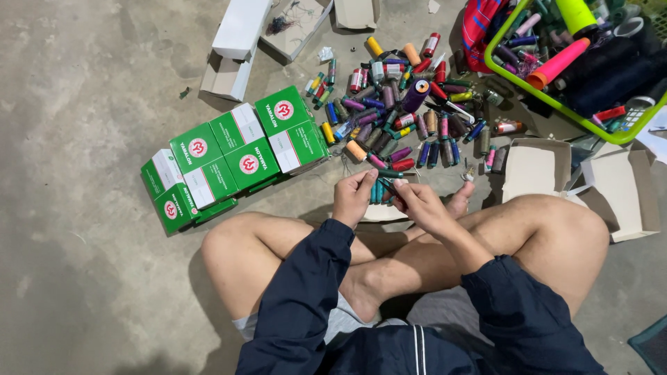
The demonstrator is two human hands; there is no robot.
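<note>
Thread spool (384,186), small and teal/dark, sits pinched between both hands just above the crossed legs, over the concrete floor (90,278); exact colour hard to tell, mostly hidden by fingers; left hand (352,198) closed around its near end, thumb and fingers curled on it; right hand (417,203) gripping the other end, fingertips meeting the left hand's, so hands are together, both clamped on the same spool; a few more teal spools (377,193) lie on the floor right under the hands, partly hidden; person sits cross-legged, bare knees out to each side, dark blue sleeves (306,292) down to the wrists; a toe shows just right of the right hand.

Ahead of the hands: loose pile of spools (406,118), many colours (red, purple, yellow, green, blue, orange), scattered flat on the floor; one bigger purple cone (415,95) in the middle of the pile.

Left of the pile: cluster of green and white boxes (233,156), closed, packed side by side in a diagonal block, touching one another.

Upper left: open white cardboard boxes (240,42), one with tangled thread bits in it.

Upper right: lime green basket (556,104) holding large cones, pink, yellow-green and dark navy/black ones; red striped cloth (479,24) just beside its left edge.

Right of the knee: empty open cardboard boxes (577,177), flaps up, near the basket, well apart from the hands.
</note>
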